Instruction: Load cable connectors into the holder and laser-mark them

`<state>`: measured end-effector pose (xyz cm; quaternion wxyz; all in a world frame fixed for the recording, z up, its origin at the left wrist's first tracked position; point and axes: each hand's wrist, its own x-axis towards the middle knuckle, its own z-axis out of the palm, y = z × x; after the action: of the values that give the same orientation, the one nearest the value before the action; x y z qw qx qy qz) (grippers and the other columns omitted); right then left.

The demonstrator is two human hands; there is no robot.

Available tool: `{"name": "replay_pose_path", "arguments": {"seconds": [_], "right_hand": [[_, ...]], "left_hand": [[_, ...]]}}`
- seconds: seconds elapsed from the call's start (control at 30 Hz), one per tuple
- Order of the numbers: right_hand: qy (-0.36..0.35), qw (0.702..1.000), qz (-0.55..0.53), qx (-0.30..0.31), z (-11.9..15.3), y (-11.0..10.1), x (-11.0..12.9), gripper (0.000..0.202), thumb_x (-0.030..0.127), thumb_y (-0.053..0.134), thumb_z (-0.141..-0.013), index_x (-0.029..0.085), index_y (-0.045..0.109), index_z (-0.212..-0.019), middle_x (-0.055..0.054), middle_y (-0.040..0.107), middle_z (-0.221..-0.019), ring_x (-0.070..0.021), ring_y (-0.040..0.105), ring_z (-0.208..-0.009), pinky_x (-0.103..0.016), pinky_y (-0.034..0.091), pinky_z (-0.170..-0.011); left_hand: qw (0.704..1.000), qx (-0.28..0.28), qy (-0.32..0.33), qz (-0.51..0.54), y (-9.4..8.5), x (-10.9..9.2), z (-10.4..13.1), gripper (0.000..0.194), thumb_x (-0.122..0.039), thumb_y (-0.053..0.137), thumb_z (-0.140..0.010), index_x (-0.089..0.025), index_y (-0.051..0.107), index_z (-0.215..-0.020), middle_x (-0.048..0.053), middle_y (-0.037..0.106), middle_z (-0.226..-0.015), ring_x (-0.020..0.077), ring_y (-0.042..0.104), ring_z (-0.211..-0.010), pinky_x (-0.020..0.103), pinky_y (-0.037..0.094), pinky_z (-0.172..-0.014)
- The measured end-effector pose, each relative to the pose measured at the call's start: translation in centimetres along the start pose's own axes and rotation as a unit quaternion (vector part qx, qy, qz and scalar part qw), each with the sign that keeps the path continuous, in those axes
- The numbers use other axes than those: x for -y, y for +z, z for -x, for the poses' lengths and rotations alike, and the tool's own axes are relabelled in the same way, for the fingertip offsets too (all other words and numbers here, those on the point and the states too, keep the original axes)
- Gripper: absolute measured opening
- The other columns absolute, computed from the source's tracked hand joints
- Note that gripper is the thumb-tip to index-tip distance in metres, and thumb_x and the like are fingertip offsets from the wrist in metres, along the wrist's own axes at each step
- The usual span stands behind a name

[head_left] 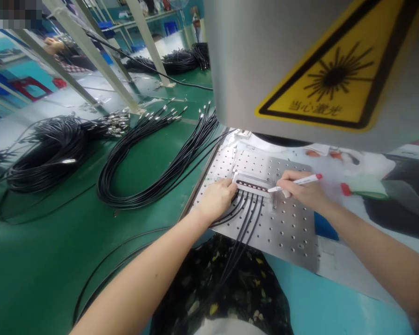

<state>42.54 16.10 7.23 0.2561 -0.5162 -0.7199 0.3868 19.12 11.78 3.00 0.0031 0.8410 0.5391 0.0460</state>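
Observation:
A pale metal fixture (pixel 253 187) with a long slot lies on the perforated metal plate (pixel 289 232). Several small connector ends sit in a row in the slot, and their black cables (pixel 250 216) run out toward me and over the plate's front edge. My right hand (pixel 298 190) is closed around a white pen (pixel 300 180) with a red end; its tip points at the slot's right end. At the fixture's left end rests my left hand (pixel 217 200), fingers bent and pressed together. Whatever those fingers pinch is hidden.
Close above my hands hangs a large grey machine housing (pixel 244 70) with a yellow laser warning sign (pixel 331 77). On the green table (pixel 56 256) lie a looped cable bundle (pixel 125 186) and a coiled cable heap (pixel 45 158). Shelf posts (pixel 101 65) stand behind. A person is partly visible far left.

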Motion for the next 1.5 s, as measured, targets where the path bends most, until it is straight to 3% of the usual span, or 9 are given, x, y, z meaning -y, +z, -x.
{"name": "replay_pose_path", "arguments": {"seconds": [0.17,0.3,0.4,0.53,0.67,0.77,1.27,1.4,1.5], "right_hand": [[-0.084,0.973,0.149,-0.157,1.6,-2.2,-2.7,0.018,0.037,0.052,-0.081,0.022,0.059,-0.087,-0.002,0.064,-0.075,-0.0180,0.059,-0.066,-0.030,0.044,-0.058],[-0.182,0.904,0.371,-0.110,3.9,-5.1,-7.8,0.028,0.028,0.037,-0.086,0.023,0.057,-0.105,-0.010,0.062,-0.099,-0.0307,0.056,-0.093,-0.045,0.041,-0.076],[-0.166,0.877,0.436,-0.117,5.4,-5.7,-9.6,0.036,0.019,0.029,-0.086,0.026,0.058,-0.106,-0.010,0.060,-0.096,-0.0328,0.054,-0.094,-0.051,0.037,-0.080],[-0.151,0.897,0.379,-0.172,5.8,-2.7,-7.4,0.030,0.024,0.037,-0.087,0.024,0.055,-0.111,-0.008,0.056,-0.096,-0.0280,0.053,-0.095,-0.047,0.039,-0.084],[-0.171,0.939,0.291,-0.068,4.6,2.1,-4.2,0.042,0.035,0.053,-0.081,0.021,0.048,-0.120,-0.010,0.048,-0.115,-0.0277,0.045,-0.109,-0.044,0.038,-0.093],[-0.134,0.951,0.271,-0.057,3.7,4.2,-3.5,0.043,0.033,0.054,-0.078,0.020,0.047,-0.119,-0.011,0.046,-0.117,-0.0295,0.041,-0.113,-0.047,0.037,-0.093],[-0.111,0.943,0.271,-0.162,3.8,6.4,-3.8,0.035,0.021,0.053,-0.074,0.021,0.051,-0.109,-0.010,0.046,-0.117,-0.0292,0.040,-0.116,-0.048,0.035,-0.097],[-0.101,0.958,0.192,-0.186,4.5,6.1,-4.2,0.041,0.026,0.055,-0.073,0.020,0.050,-0.113,-0.011,0.045,-0.121,-0.0288,0.039,-0.118,-0.047,0.034,-0.099],[-0.101,0.956,0.152,-0.232,6.1,5.2,-4.9,0.040,0.028,0.052,-0.075,0.018,0.048,-0.114,-0.012,0.048,-0.118,-0.0262,0.041,-0.118,-0.045,0.033,-0.101]], "left_hand": [[0.999,0.001,-0.016,-0.031,-0.7,-0.2,0.0,0.015,-0.018,0.042,-0.089,-0.018,0.057,-0.088,0.003,0.056,-0.082,0.0169,0.053,-0.078,0.027,0.039,-0.067],[0.993,-0.040,-0.062,-0.092,-1.6,-0.2,0.0,0.024,-0.031,0.055,-0.083,-0.017,0.052,-0.103,0.007,0.056,-0.094,0.0239,0.050,-0.090,0.032,0.038,-0.073],[0.986,-0.064,-0.088,-0.123,-2.1,-0.4,0.1,0.043,-0.036,0.061,-0.078,-0.015,0.046,-0.112,0.011,0.052,-0.105,0.0282,0.046,-0.096,0.035,0.037,-0.076],[0.987,-0.062,-0.093,-0.116,-2.4,-0.8,0.1,0.048,-0.033,0.064,-0.077,-0.017,0.042,-0.116,0.012,0.045,-0.115,0.0304,0.041,-0.104,0.037,0.034,-0.082],[0.989,-0.063,-0.094,-0.097,-2.4,-1.0,0.0,0.048,-0.032,0.063,-0.077,-0.017,0.041,-0.117,0.013,0.042,-0.120,0.0339,0.036,-0.111,0.042,0.032,-0.086],[0.990,-0.066,-0.095,-0.078,-2.5,-1.1,0.0,0.046,-0.031,0.064,-0.076,-0.018,0.044,-0.115,0.014,0.042,-0.122,0.0354,0.035,-0.111,0.044,0.032,-0.086],[0.989,-0.066,-0.114,-0.068,-2.6,-1.8,0.6,0.038,-0.033,0.059,-0.078,-0.017,0.050,-0.111,0.015,0.048,-0.115,0.0364,0.038,-0.110,0.045,0.036,-0.083],[0.995,-0.054,-0.072,-0.043,-4.4,-0.6,1.7,0.043,-0.037,0.058,-0.078,-0.019,0.048,-0.116,0.013,0.050,-0.115,0.0344,0.041,-0.109,0.043,0.040,-0.082],[0.998,-0.047,-0.015,0.029,-6.6,2.0,5.2,0.036,-0.037,0.052,-0.081,-0.019,0.050,-0.112,0.010,0.055,-0.109,0.0278,0.049,-0.103,0.040,0.043,-0.085]]}}
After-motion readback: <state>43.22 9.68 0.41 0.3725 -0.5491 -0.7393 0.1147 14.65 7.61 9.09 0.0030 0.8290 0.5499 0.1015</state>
